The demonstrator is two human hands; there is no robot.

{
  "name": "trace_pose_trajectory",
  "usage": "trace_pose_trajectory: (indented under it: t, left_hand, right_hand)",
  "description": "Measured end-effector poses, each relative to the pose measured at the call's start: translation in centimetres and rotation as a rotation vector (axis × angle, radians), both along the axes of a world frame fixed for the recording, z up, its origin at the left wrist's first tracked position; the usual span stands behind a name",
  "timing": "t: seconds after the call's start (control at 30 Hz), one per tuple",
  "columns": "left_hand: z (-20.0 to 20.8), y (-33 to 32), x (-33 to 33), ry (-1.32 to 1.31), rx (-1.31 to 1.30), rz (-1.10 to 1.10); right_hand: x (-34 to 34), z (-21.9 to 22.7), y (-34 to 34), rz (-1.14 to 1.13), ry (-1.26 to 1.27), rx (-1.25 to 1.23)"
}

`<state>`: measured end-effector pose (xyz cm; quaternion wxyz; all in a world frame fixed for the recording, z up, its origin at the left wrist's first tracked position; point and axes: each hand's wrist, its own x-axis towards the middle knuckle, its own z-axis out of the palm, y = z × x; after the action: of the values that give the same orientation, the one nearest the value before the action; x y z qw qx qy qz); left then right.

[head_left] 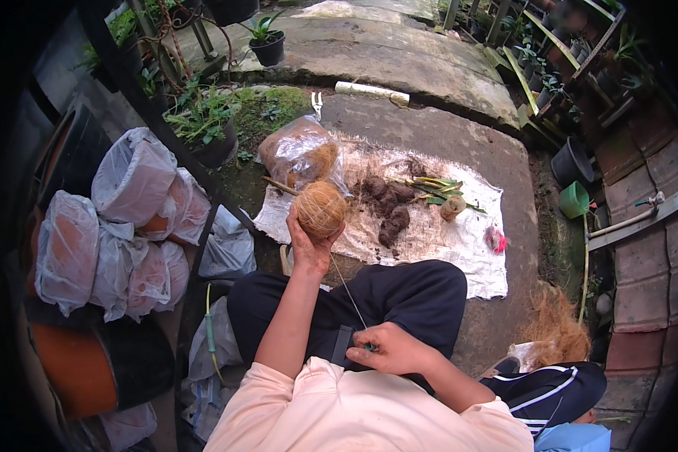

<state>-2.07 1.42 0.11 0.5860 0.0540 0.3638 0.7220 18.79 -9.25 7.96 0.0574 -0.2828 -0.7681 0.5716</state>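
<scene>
My left hand (pixel 307 248) is raised in front of my lap, its fingers wrapped round a ball of brown coconut fibre (pixel 319 211). Thin pale string (pixel 341 280) criss-crosses the ball, and a taut length of it runs down to my right hand (pixel 390 348). Close to my waist, the right hand is closed on the string, and a small green bit shows at its fingers. Beyond the ball lies a clear plastic bag of coconut fibre (pixel 300 148). A brown stick (pixel 280 185) slants just behind the ball.
A white woven sack (pixel 471 267) bears dark soil clumps (pixel 388 200), cut green leaves (pixel 437 185), a small brownish roll (pixel 453 207) and a pink-red bundle (pixel 495 239). Plastic-wrapped pots (pixel 132 181) crowd the left. Loose fibre (pixel 557 328) and another person's leg (pixel 557 388) are at right.
</scene>
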Motion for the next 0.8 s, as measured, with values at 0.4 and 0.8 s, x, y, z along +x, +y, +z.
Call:
trace_pose_trajectory:
  t: [0.4,0.8]
  left_hand:
    - [-4.4,-0.3,1.2,0.577,0.207,0.040]
    - [-0.7,-2.3,2.2,0.281,0.510,-0.240]
  right_hand:
    - [0.6,9.2,9.6,-0.330,0.082,0.445]
    - [-4.0,-3.5,19.3,-0.812,0.378,0.407]
